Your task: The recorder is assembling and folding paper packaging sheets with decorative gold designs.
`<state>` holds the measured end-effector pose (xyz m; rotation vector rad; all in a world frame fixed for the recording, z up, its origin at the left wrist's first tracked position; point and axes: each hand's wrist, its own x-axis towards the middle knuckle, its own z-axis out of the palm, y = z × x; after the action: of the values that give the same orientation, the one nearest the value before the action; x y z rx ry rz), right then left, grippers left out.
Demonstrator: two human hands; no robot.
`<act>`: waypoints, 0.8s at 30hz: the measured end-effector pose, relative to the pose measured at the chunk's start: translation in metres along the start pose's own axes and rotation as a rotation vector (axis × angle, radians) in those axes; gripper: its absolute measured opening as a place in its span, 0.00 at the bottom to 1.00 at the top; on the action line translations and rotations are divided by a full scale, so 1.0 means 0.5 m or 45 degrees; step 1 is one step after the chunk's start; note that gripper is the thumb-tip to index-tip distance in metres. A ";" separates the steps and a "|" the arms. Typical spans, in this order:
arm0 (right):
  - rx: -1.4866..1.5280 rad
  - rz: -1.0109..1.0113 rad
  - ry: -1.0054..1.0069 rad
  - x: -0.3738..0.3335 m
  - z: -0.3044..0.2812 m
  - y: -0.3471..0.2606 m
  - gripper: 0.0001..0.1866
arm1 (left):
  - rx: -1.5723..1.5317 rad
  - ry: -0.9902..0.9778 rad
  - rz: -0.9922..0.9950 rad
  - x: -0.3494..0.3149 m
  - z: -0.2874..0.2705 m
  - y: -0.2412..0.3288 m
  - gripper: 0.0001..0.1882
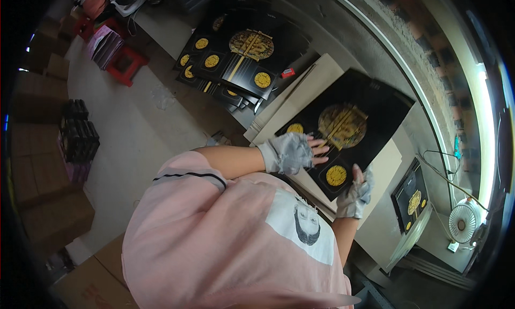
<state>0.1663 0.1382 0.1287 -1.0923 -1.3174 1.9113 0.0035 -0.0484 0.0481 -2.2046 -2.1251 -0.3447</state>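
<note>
A black printed sheet [375, 107] with a large gold round emblem and yellow medallions lies aslant over a stack of pale grey boards [307, 89]. My left hand [292, 152], in a worn grey fingerless glove, rests on the sheet's near part with its fingers stretched out flat, between the emblem and the medallions. At the sheet's near right corner is my right hand [355, 195], gloved alike. Its thumb lies over the edge and the other fingers are mostly hidden, so its grip on the sheet cannot be made out for certain.
More black-and-gold sheets [247, 56] are piled on the table at the far left, beside a small red box [288, 73]. Rightward stand another black printed piece [411, 199] and a white fan [464, 222]. Red stools [126, 64] and cardboard boxes [40, 164] are on the left.
</note>
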 end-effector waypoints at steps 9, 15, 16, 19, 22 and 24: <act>-0.004 -0.119 -0.549 0.050 0.194 -0.054 0.24 | 0.566 0.199 -0.540 -0.084 -0.288 -0.213 0.29; -1.297 -0.572 -0.258 0.144 0.003 0.167 0.32 | 0.455 -0.261 -0.863 -0.225 -0.185 -0.391 0.35; -1.733 -0.781 -0.127 0.155 -0.043 0.182 0.33 | 0.401 -0.376 -0.880 -0.247 -0.168 -0.407 0.36; -1.913 -0.402 0.196 0.130 -0.127 0.175 0.36 | 0.240 -0.709 -0.915 -0.301 -0.168 -0.419 0.38; -2.183 -0.304 0.358 0.101 -0.189 0.189 0.36 | 0.267 -0.810 -0.923 -0.273 -0.192 -0.412 0.37; -2.216 -0.235 0.285 0.098 -0.183 0.172 0.37 | 0.308 -0.867 -0.936 -0.261 -0.191 -0.393 0.37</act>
<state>0.2202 0.1905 0.0166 -1.6154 -2.7511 0.0509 -0.2058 -0.1856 0.0929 -1.4428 -3.0544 0.7153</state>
